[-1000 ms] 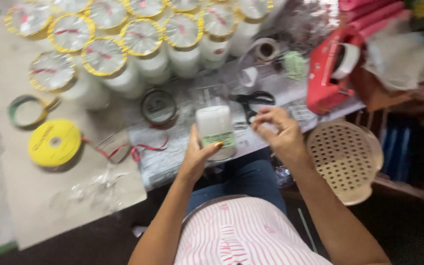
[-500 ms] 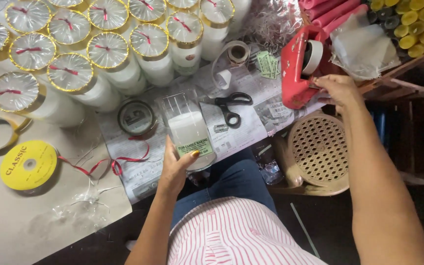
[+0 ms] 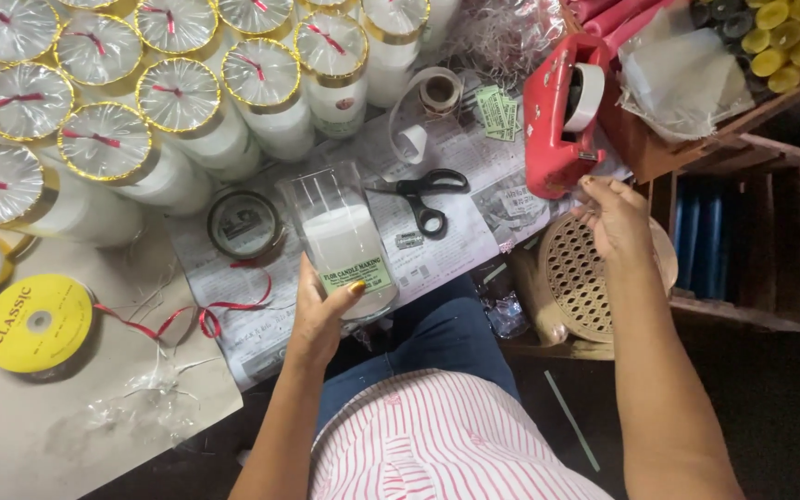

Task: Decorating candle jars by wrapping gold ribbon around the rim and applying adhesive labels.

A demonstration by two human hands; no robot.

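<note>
— Steadying the glass jar (image 3: pixel 343 243), half full of white wax, at the near edge of the newspaper-covered table (image 3: pixel 456 243), probably keeping it upright?

— Yes; left hand (image 3: pixel 324 310) wrapping around its lower part over the label, fingers clasped, wrist bent up from below.

— And reaching for tape?

— Seemingly; right hand (image 3: pixel 615 218) stretching out to the red tape dispenser (image 3: pixel 562 116), fingers loosely curled, fingertips touching its base, gripping nothing. Scissors (image 3: pixel 423 196) lying just beyond the jar.
</note>
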